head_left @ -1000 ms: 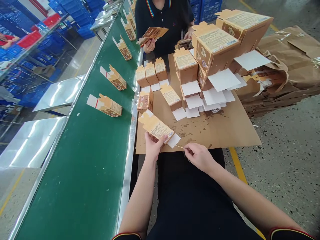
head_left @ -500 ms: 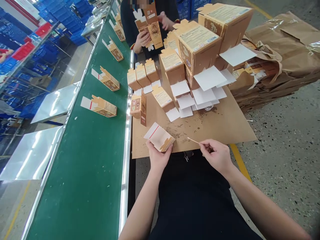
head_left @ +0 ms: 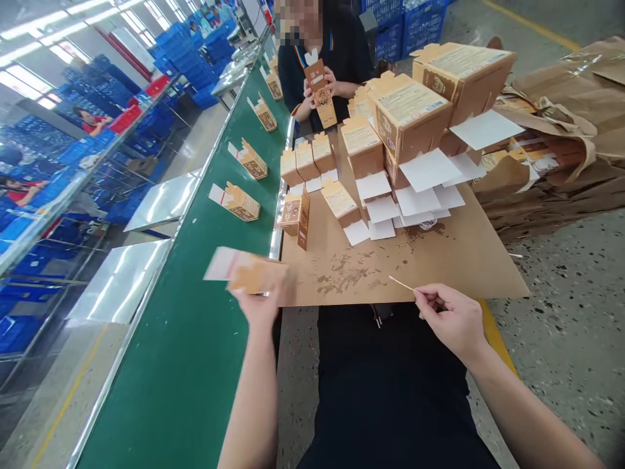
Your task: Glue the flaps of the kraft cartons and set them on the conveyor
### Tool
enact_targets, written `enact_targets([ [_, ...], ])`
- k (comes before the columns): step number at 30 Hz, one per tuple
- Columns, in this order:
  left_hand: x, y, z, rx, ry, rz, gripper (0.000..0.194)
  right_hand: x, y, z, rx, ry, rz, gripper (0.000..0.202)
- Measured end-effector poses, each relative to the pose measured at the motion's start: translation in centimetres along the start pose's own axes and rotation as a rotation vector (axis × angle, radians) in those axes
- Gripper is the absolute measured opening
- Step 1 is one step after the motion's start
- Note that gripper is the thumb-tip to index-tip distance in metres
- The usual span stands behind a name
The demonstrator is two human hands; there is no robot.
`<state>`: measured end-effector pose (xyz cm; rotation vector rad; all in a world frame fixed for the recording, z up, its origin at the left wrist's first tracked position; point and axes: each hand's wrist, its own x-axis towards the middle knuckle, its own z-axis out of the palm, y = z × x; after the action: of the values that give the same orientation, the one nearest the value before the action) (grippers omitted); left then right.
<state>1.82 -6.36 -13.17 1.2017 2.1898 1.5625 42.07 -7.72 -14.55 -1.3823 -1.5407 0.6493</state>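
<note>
My left hand (head_left: 258, 303) grips a small tan carton (head_left: 256, 273), smeared by motion, over the near edge of the green conveyor belt (head_left: 195, 365). The carton's white flap with a red strip points left. Over the front edge of the brown work board (head_left: 463, 267), my right hand (head_left: 446, 316) pinches a cotton swab (head_left: 401, 283) whose tip points left. Several open cartons stand on the belt ahead, the nearest carton (head_left: 241, 203) with its white flap out. A brown carton with a raised side panel (head_left: 293, 218) stands at the board's left edge.
Stacked cartons (head_left: 415, 117) with white flaps hanging out fill the board's back right. A single carton (head_left: 340, 198) lies before them. Across the board, a co-worker (head_left: 336, 45) holds a carton (head_left: 322, 94). Brown paper wrapping (head_left: 551, 169) lies at right; dark stains mark the board.
My left hand has carried the carton left, from above the board to above the belt. My right hand still holds the swab. The view has shifted, and the co-worker's carton has turned.
</note>
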Motion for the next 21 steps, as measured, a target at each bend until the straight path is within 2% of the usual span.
enact_targets([
  [2,3.9,-1.2,-3.4,-0.009,0.154,-0.086,0.108,0.4,0.1,-0.2,0.012,0.007,0.003,0.033],
  [3,5.6,-1.8,-4.8,-0.005,0.184,-0.159,0.106,0.6,0.1,-0.2,0.016,0.011,0.007,0.034],
  [6,8.6,-3.4,-7.5,0.015,0.173,-0.36,0.102,1.4,0.0,0.0,0.033,0.008,0.021,0.04],
  [8,8.8,-4.2,-8.2,0.046,0.146,-0.404,0.101,1.7,0.0,-0.1,0.052,0.001,0.035,0.044],
  [10,7.7,-4.8,-8.6,0.091,0.144,-0.414,0.102,1.6,0.3,-0.6,0.053,0.016,0.055,0.046],
  [12,5.8,-5.1,-8.5,0.14,0.227,-0.399,0.104,1.2,0.8,-1.5,0.026,0.049,0.075,0.046],
  [14,3.7,-5.1,-7.7,0.168,0.374,-0.288,0.098,0.5,1.3,-2.7,-0.014,0.082,0.101,0.045],
  [15,2.8,-4.8,-6.9,0.152,0.412,-0.205,0.092,0.2,1.4,-3.3,-0.035,0.095,0.114,0.043],
  [16,2.3,-4.3,-5.7,0.109,0.398,-0.126,0.085,0.0,1.5,-3.8,-0.055,0.105,0.126,0.043],
  [18,2.4,-2.7,-2.4,-0.021,0.237,-0.042,0.076,-0.2,1.3,-4.3,-0.082,0.113,0.144,0.043],
  [21,5.6,0.9,4.2,-0.183,-0.035,-0.115,0.07,0.4,0.8,-4.1,-0.073,0.1,0.142,0.046],
])
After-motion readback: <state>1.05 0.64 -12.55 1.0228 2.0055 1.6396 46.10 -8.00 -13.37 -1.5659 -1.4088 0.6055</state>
